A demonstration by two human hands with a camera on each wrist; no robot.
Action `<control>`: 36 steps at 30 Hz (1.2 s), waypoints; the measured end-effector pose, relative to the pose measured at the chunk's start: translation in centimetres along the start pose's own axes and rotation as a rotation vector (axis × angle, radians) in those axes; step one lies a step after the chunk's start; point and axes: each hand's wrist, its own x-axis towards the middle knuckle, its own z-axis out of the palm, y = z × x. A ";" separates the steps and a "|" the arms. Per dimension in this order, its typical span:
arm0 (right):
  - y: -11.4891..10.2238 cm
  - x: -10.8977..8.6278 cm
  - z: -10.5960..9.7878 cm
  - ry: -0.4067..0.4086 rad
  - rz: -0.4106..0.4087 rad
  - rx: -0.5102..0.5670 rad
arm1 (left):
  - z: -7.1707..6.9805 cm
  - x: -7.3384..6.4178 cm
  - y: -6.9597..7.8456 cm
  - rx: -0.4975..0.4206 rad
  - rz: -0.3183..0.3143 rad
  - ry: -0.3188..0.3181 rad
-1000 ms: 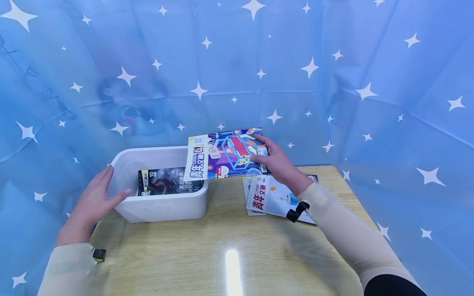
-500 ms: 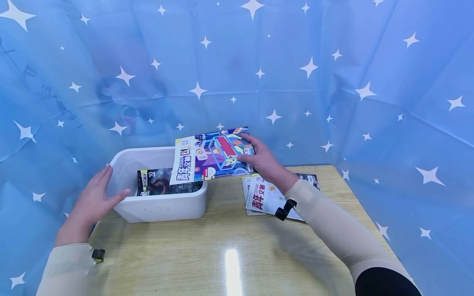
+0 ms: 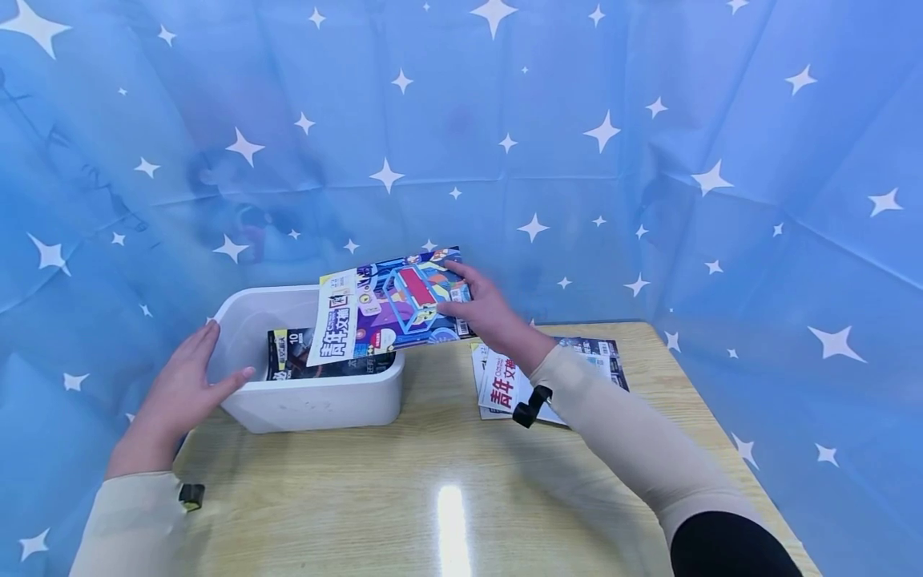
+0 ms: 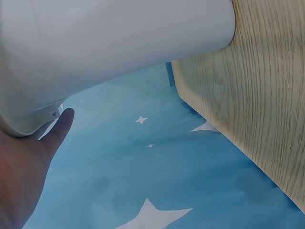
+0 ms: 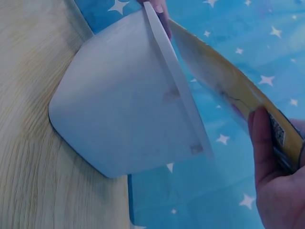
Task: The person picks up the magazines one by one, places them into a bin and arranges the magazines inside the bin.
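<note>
My right hand (image 3: 497, 320) pinches a colourful magazine (image 3: 389, 308) by its right end, thumb on the cover and fingers along the far edge. The magazine tilts above a white plastic bin (image 3: 317, 405), its left part over the opening. Inside the bin lies a dark magazine (image 3: 288, 353), partly covered from view. At the bin's left end my left hand (image 3: 176, 385) grips the rim, its thumb over the front edge; the left wrist view shows a finger (image 4: 59, 129) outside, below the rim. In the right wrist view, the held magazine (image 5: 224, 71) is seen from its underside.
Several more magazines (image 3: 497, 381) lie overlapping on the wooden table (image 3: 346, 489), right of the bin and partly behind my right forearm. A blue curtain (image 3: 461, 120) with white stars hangs behind and beside the table.
My right hand has carried the colourful magazine leftward, from the bin's right end further over its opening, with its left end dipping lower. The left hand and the bin stay in place.
</note>
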 end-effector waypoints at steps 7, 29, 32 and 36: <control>-0.3 0.2 1.6 -0.040 -0.015 0.029 | -0.1 0.1 0.3 0.008 -0.014 0.000; -1.4 1.1 6.5 -0.008 -0.001 -0.051 | 0.0 0.1 0.0 0.004 -0.009 -0.006; -1.4 1.1 7.0 0.000 0.004 -0.046 | 0.0 0.1 0.0 -0.002 -0.010 -0.010; -1.5 1.2 7.8 0.013 0.010 -0.066 | -0.1 0.0 0.1 -0.013 -0.018 -0.019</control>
